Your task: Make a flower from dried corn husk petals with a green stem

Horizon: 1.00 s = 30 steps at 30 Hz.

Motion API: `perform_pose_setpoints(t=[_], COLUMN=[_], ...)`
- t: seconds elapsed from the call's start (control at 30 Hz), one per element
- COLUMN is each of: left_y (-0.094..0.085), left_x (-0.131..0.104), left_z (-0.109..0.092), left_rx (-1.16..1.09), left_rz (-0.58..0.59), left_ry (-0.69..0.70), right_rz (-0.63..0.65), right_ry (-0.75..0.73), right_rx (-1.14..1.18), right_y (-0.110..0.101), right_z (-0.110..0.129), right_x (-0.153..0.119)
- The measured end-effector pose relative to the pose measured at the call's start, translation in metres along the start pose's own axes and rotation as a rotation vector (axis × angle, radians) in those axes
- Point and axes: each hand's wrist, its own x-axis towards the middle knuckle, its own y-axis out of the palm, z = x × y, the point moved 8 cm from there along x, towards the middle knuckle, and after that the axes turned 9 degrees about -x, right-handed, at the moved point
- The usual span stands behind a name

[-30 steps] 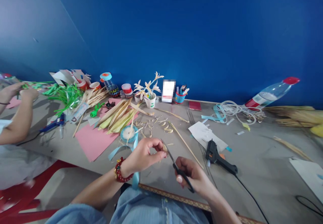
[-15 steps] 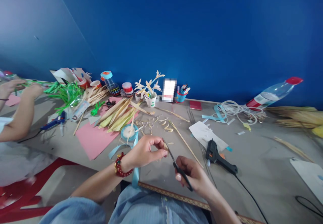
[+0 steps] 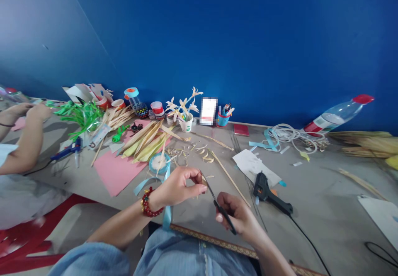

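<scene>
My right hand point(image 3: 234, 213) is closed round the black handles of a pair of scissors point(image 3: 214, 197), whose blades point up and left. Their tips reach the fingers of my left hand point(image 3: 183, 186), which pinches a small pale piece of corn husk point(image 3: 203, 180) between thumb and fingers. The blades lie beside this piece; whether they cut into it I cannot tell. Curled husk scraps point(image 3: 207, 156) are scattered on the table just beyond my hands. A roll of light blue ribbon point(image 3: 159, 163) lies left of them, its loose end hanging over the table edge.
A black glue gun point(image 3: 270, 195) lies to the right on the grey table point(image 3: 314, 180). Husks point(image 3: 146, 145) and pink paper point(image 3: 120, 174) are at left. Behind stand a cup of husk flowers point(image 3: 185, 123) and a pen holder point(image 3: 223, 119). Another person's hands point(image 3: 37, 112) work at far left.
My hands and the scissors stay almost where they were, with only a tiny shift. At far left, the other person's hands have moved slightly, closer together.
</scene>
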Motion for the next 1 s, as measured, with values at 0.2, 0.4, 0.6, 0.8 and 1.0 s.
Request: perform_pose_setpoints(t=[0.2,0.4,0.6,0.8,1.0], left_y=[0.001,0.0011,0.0024,0.0016,0.0014], left_x=[0.001,0.0017,0.0009,0.0005,0.0007], left_z=[0.0006,-0.0004,0.0016,0.0009,0.001], left_rx=[-0.015,-0.011,-0.012,-0.007,-0.006], left_rz=[0.014,0.038,0.07,0.081,0.105], left_ry=[0.004,0.011,-0.009,0.005,0.006], right_rz=[0.004,0.009,0.01,0.023,0.022], right_ry=[0.014,0.017,0.011,-0.007,-0.012], right_rx=[0.001,0.013,-0.036,-0.025,-0.059], right_y=[-0.001,0.0,-0.0025,-0.0039,-0.0065], right_z=[0.0016,-0.0034,-0.0032,-0.0037,-0.0011], right_x=[-0.0009,-0.0007,-0.0014,-0.0006,-0.0016])
